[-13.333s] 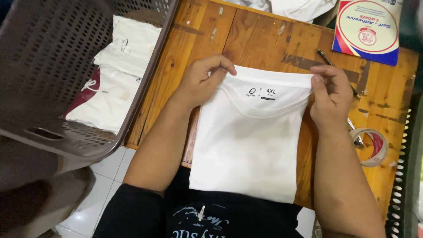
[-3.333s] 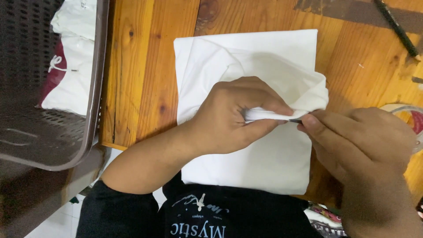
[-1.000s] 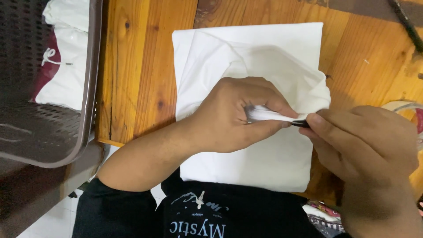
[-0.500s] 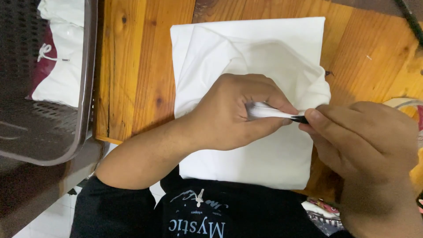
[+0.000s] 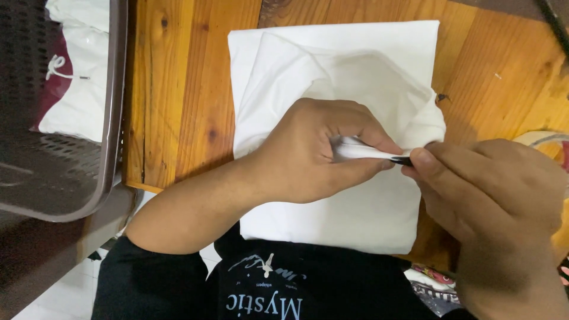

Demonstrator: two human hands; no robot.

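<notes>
Head view: we pinch a bunched fold of the folded white shirt (image 5: 332, 77) in our left hand (image 5: 314, 154). The shirt lies on the wooden table (image 5: 178, 89). Our right hand (image 5: 492, 189) closes its fingertips on a small dark object (image 5: 402, 160) at that fold.

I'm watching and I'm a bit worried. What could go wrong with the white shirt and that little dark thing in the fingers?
The small dark tool sits right at the bunched white cloth that the left hand pinches; it might snag or mark the folded white shirt. The right hand works very close to the left hand's fingers, so a slip could poke them. Tugging could also undo the neat fold.
</notes>
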